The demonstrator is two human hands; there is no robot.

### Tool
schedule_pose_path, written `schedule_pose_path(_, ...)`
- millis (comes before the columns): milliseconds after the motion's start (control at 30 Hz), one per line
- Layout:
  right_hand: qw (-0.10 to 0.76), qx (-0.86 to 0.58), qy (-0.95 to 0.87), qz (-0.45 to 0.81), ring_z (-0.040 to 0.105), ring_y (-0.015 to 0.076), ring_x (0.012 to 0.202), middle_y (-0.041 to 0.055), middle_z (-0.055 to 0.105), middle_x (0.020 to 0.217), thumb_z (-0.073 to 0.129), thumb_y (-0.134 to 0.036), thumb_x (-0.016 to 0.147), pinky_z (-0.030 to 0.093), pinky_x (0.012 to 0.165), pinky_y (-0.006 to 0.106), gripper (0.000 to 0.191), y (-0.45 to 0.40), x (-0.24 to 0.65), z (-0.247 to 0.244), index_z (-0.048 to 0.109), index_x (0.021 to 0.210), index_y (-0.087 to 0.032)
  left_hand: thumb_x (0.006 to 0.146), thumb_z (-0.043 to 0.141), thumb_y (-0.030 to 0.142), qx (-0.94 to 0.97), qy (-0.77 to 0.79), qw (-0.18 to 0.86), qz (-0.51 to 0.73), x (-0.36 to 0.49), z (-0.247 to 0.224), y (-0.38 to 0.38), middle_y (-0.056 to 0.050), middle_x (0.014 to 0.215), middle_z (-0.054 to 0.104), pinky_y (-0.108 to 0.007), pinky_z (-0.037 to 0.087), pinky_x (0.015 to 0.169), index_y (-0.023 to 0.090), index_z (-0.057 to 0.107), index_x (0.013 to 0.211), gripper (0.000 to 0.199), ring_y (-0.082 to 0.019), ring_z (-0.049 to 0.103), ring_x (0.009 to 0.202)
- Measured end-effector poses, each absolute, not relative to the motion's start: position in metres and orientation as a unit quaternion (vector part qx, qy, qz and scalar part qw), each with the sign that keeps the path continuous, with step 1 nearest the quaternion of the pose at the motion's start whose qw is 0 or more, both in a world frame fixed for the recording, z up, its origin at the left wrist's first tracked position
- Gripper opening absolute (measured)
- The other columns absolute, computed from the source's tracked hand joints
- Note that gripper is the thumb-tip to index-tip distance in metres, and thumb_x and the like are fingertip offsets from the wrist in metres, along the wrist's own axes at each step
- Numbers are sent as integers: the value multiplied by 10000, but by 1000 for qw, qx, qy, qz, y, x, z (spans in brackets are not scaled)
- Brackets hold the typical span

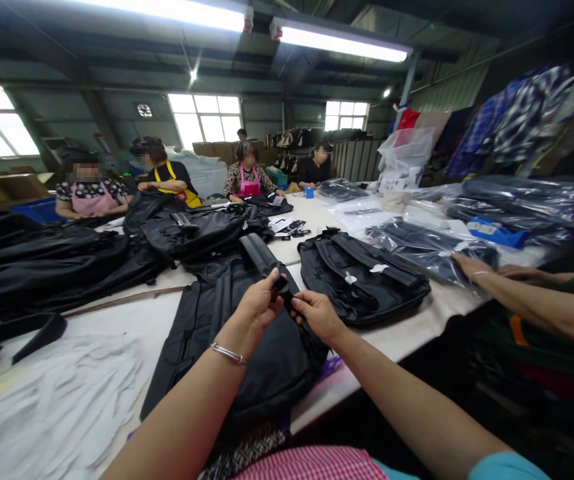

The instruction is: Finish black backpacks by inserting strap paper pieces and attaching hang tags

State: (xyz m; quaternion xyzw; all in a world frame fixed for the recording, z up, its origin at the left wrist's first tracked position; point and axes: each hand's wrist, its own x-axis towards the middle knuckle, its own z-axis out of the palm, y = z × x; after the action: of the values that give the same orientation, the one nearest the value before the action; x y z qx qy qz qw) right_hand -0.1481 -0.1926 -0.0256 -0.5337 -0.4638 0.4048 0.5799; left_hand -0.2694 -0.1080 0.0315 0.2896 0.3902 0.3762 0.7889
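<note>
A black backpack point(247, 333) lies flat on the white table in front of me. Its shoulder strap point(258, 255) is lifted, and both hands grip it above the bag. My left hand point(261, 298) is closed round the strap near a dark buckle-like piece point(281, 283). Pinched between the fingers of my right hand point(318, 316) is the strap's thinner end, close beside the left fingertips. Fingers partly hide the small parts there. To the right, a second black backpack point(361, 273) rests with white tags on its straps.
White sheets point(57, 393) lie at the left front, below a heap of black bags point(41, 267). At right, a co-worker's hand point(471, 267) touches a plastic-wrapped bag point(417, 243), near a blue tape dispenser point(497, 232). Several people sit along the far side.
</note>
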Motion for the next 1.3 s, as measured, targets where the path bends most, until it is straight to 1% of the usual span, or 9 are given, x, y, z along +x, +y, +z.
schedule_pose_path(167,551,-549,-445,443,537,98,498,-23,635,646,655,-355,729,426,494,225,214,-187,-146,-34,641,842,-174,791,728,279,324,415,759,383,-276,36,-103,-12,607,636,-141,373,345,106,684,829,182,-70,553,430)
schedule_pose_path(400,623,-502,-423,425,575,119,588,-14,656,696,668,-323,709,470,577,249,201,-176,-151,-43,675,851,-180,821,679,321,433,444,659,426,-277,40,-96,-29,704,674,-199,503,488,133,673,795,191,-112,620,562)
schedule_pose_path(533,602,-535,-426,412,544,110,537,-10,648,674,654,-308,705,442,528,244,171,-178,-153,-44,678,807,-174,840,656,304,425,437,675,417,-278,37,-97,-21,658,649,-248,541,519,140,671,782,175,-128,620,559)
schedule_pose_path(700,605,-543,-403,421,528,106,505,-5,629,629,655,-336,706,416,494,236,186,-182,-155,-36,664,760,-159,860,642,284,311,403,757,409,-272,25,-101,2,617,623,-183,482,448,129,668,796,170,-81,571,483)
schedule_pose_path(800,629,-508,-399,432,520,95,497,-12,631,628,651,-356,720,411,499,229,212,-183,-155,-32,656,795,-158,832,681,308,307,399,753,424,-270,21,-102,25,573,590,-150,409,391,119,672,794,193,-52,512,422)
schedule_pose_path(900,610,-527,-421,416,517,94,498,-17,620,621,646,-333,719,418,505,231,191,-183,-155,-32,651,780,-153,804,710,334,332,414,732,427,-272,21,-102,26,573,590,-156,399,389,111,681,807,224,-52,505,418)
schedule_pose_path(1067,591,-537,-448,402,540,118,531,-6,630,648,603,-298,753,443,527,251,167,-179,-156,-39,660,815,-155,785,725,333,298,402,760,415,-271,24,-106,32,535,560,-153,356,365,110,663,780,232,-53,490,403)
schedule_pose_path(1133,589,-544,-477,359,564,136,578,6,638,675,589,-286,779,463,570,268,152,-178,-154,-37,662,819,-159,747,755,344,303,400,754,425,-270,23,-108,32,536,561,-155,356,369,112,655,776,255,-56,492,409)
schedule_pose_path(1300,585,-555,-584,94,591,166,773,40,657,872,611,-240,829,478,734,298,169,-182,-149,-11,675,979,-196,601,829,460,361,402,712,449,-267,15,-107,29,570,583,-178,378,410,130,611,715,412,-71,509,447)
